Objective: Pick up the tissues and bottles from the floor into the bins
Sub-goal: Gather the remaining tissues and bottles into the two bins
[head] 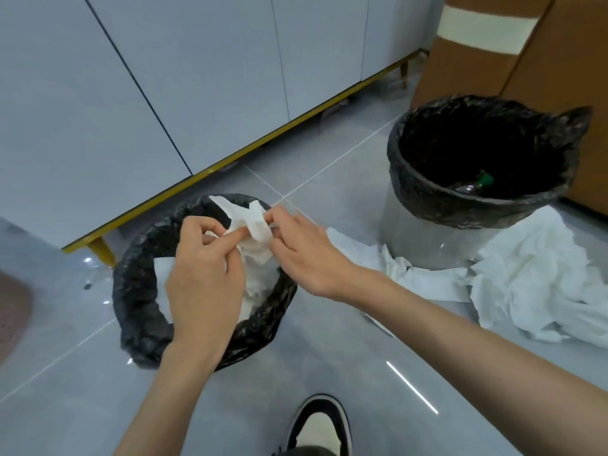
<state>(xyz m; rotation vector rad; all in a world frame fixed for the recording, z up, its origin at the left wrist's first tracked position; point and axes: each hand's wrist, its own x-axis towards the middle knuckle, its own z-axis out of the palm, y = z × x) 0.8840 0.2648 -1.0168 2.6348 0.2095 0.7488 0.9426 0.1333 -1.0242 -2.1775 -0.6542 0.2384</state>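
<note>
Both hands hold one crumpled white tissue (251, 222) above the near bin (138, 291), which has a black liner and more white tissue inside. My left hand (205, 274) pinches the tissue's left side, and my right hand (302, 255) pinches its right end. A second, taller bin (427, 245) with a black liner stands at the right; a clear bottle with a green cap (477, 184) lies inside it. Several crumpled tissues (533, 278) lie on the floor beside that bin, with a flatter sheet (355, 248) between the two bins.
Grey cabinets on yellow legs (102, 251) run along the back left. A brown cardboard box (493, 60) stands behind the taller bin. My shoe (320, 422) is on the grey tiled floor at the bottom. A brownish mat edge (13, 311) shows at far left.
</note>
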